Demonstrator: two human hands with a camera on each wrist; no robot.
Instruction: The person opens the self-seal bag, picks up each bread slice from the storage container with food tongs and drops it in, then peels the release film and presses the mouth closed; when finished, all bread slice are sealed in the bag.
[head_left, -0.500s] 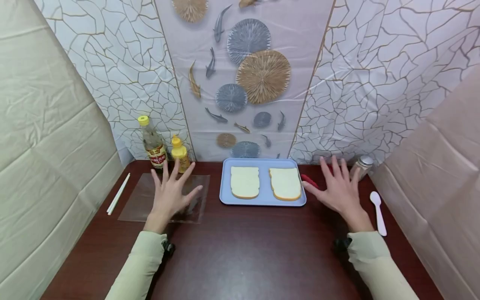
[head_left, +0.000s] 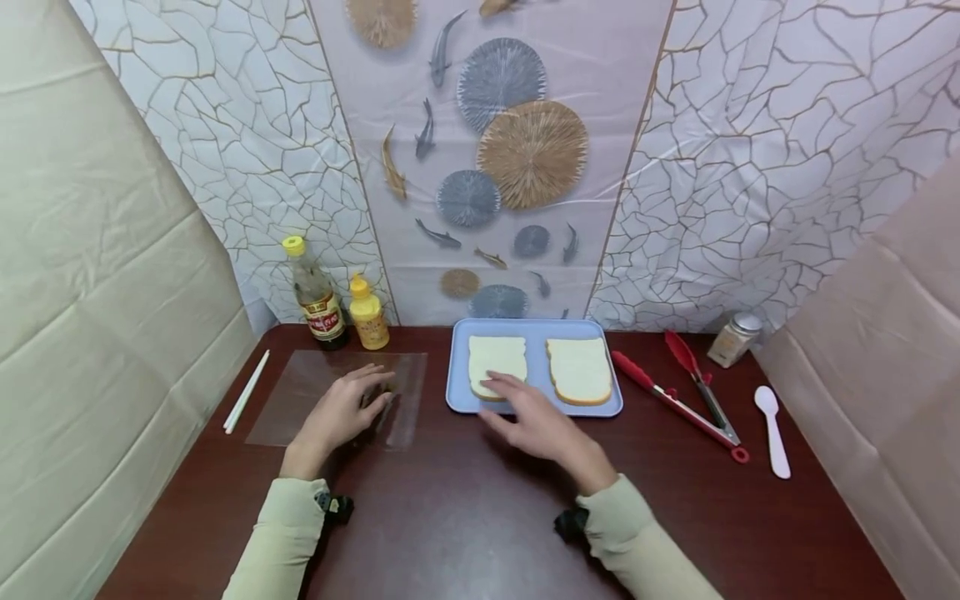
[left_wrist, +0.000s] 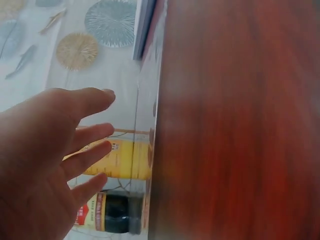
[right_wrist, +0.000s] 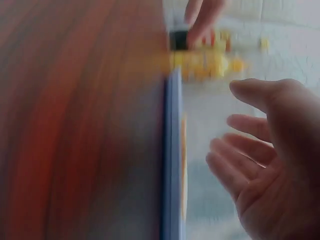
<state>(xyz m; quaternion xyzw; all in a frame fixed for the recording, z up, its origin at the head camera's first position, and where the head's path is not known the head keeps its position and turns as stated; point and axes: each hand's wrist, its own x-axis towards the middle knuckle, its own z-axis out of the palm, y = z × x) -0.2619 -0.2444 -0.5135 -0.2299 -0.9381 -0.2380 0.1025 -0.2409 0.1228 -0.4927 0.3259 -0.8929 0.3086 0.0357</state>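
My left hand hovers over a clear plastic sheet on the left of the table, fingers loosely bent and holding nothing. Over the front edge of a blue tray reaches my right hand, its fingertips above the left slice of bread. Nothing is in that hand; whether it touches the bread cannot be told. A second slice of bread lies on the tray's right half. In the left wrist view, a yellow squeeze bottle stands beyond the spread fingers.
Behind the sheet stand a sauce bottle and the squeeze bottle. White chopsticks lie at the left edge. On the right are red-handled tongs, a shaker and a white spoon. Fabric walls enclose the table.
My right hand has swung left from beside the shaker to the tray, uncovering the tongs. The left hand's spread fingers have relaxed and it has lowered slightly. The bread and tray stay put.
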